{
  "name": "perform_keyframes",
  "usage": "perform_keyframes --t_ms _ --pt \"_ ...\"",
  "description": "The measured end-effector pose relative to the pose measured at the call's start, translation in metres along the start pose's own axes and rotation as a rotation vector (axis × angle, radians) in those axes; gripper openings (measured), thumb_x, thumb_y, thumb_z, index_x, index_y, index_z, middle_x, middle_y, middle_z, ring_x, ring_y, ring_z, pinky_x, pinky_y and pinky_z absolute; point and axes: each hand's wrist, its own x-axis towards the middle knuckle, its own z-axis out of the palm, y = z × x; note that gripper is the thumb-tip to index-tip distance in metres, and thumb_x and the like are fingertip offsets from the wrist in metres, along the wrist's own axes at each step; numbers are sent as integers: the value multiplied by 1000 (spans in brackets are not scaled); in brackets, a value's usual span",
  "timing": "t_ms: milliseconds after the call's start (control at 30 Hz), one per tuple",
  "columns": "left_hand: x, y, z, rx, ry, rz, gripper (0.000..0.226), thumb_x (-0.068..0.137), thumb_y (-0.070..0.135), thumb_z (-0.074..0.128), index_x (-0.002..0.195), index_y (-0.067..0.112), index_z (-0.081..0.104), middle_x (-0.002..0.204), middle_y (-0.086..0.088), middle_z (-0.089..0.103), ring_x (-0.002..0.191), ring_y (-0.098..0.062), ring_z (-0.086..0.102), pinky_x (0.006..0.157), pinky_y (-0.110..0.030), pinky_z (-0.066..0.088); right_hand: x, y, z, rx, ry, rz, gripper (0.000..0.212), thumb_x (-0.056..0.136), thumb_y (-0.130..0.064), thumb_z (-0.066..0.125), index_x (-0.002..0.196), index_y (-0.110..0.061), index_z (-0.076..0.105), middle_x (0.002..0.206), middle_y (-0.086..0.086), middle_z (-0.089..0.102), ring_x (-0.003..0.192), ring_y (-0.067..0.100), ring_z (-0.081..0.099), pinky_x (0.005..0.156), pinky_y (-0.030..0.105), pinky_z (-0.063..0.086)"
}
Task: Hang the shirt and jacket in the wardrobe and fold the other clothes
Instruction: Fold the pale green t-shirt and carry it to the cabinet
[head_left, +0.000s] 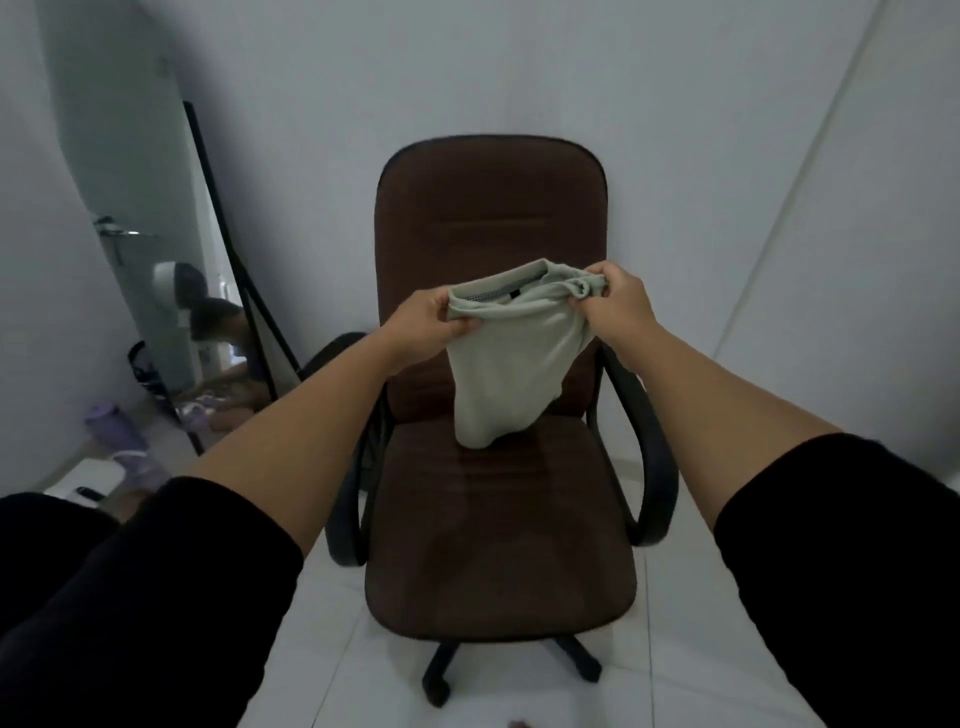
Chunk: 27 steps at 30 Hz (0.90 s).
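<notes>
A pale green garment (511, 358) is held up above the seat of the brown office chair (498, 519), its lower end brushing the seat. The left hand (431, 317) and right hand (613, 301) are each clamped on its top edge. Folding appears barely begun. No wardrobe, shirt, jacket or folded pile is seen, so hanging progress cannot be judged. What kind of garment it is remains unclear.

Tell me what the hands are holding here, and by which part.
Both hands hold one pale green garment by its top edge: the left hand grips the left end, the right hand pinches the bunched right end. It hangs over the brown chair.
</notes>
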Motion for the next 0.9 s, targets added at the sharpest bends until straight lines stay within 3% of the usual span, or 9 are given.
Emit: perform_keyframes --t_ms 200,333,433,567,667,767,900 --pt "-116 -94 62 -43 -345 -332 41 88 16 66 127 21 57 123 -2 63 116 -20 58 103 -42 46 -146 85 24 -20 -334 299 11 90 -7 60 92 -16 54 87 1 57 86 20 56 73 35 50" --pt "-177 -145 99 -175 -563 -571 39 92 8 59 130 16 53 123 -3 60 112 -18 58 98 -32 48 -216 139 44 -14 -487 551 13 89 -5 62 91 -15 53 95 7 59 95 25 57 78 38 51" --pt "-198 -162 114 -172 -622 -648 39 93 7 57 132 11 51 113 -1 62 98 -13 61 82 -20 55 -242 163 55 -5 -502 675 19 89 -1 61 102 -11 54 104 10 58 94 23 56 66 30 51" --pt "-189 -176 120 -172 -509 -630 36 93 7 57 128 9 52 114 -1 59 108 -17 57 91 -27 49 -235 186 66 2 -428 662 17 86 -6 66 97 -16 56 106 10 59 101 27 58 85 44 54" --pt "-158 -197 122 -78 -349 -541 38 87 18 67 123 10 58 119 -3 62 113 -22 60 101 -37 48 -206 200 74 -25 -330 585 16 84 -12 70 87 -21 56 103 10 61 100 29 61 86 51 55" --pt "-117 -215 126 8 -205 -519 58 80 33 73 130 10 55 120 -4 64 110 -21 61 99 -41 50 -163 213 86 -83 -207 523 24 82 -15 72 100 -13 58 103 10 62 97 28 61 88 46 54" --pt "-51 -235 138 87 -54 -465 50 82 35 70 125 12 60 111 -3 66 105 -19 61 98 -37 49 -97 239 107 -157 -98 469 41 80 -18 74 116 -5 57 113 12 63 101 25 60 91 37 50"
